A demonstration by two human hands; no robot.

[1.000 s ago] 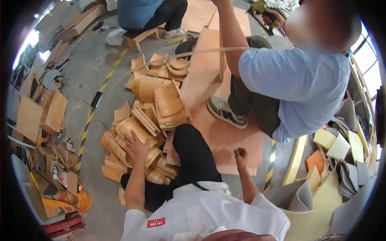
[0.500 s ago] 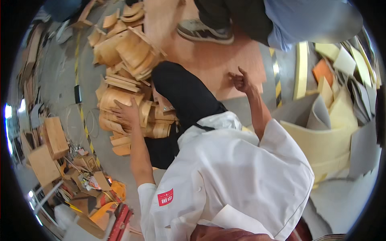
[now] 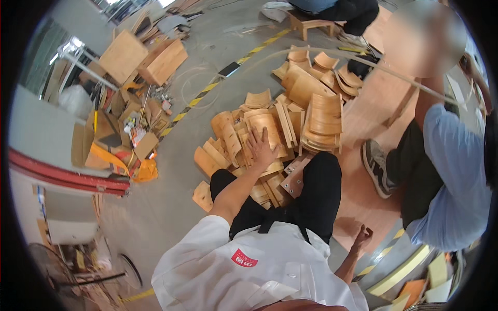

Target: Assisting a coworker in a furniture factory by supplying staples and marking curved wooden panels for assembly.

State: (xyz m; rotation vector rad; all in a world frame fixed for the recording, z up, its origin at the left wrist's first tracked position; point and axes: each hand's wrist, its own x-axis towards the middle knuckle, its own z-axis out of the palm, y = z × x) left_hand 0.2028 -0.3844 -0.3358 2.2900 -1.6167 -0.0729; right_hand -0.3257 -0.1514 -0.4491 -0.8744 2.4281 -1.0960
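Basically the left hand [image 3: 261, 147] lies flat, fingers spread, on the pile of curved plywood pieces [image 3: 270, 129] straight ahead on the floor, gripping nothing. The right hand [image 3: 361, 237] hangs loosely curled and empty, well apart, so left is nearer.

Left hand [image 3: 261, 147] flat on pile of curved plywood pieces [image 3: 275, 129], ahead of bent knees. Right hand [image 3: 361, 237] low at right, beside plywood sheet [image 3: 363, 155] on floor. Seated co-worker [image 3: 441, 171] right of pile, shoe [image 3: 376, 168] on sheet. Cardboard boxes [image 3: 142, 59] far left, beyond striped floor tape [image 3: 207, 93].
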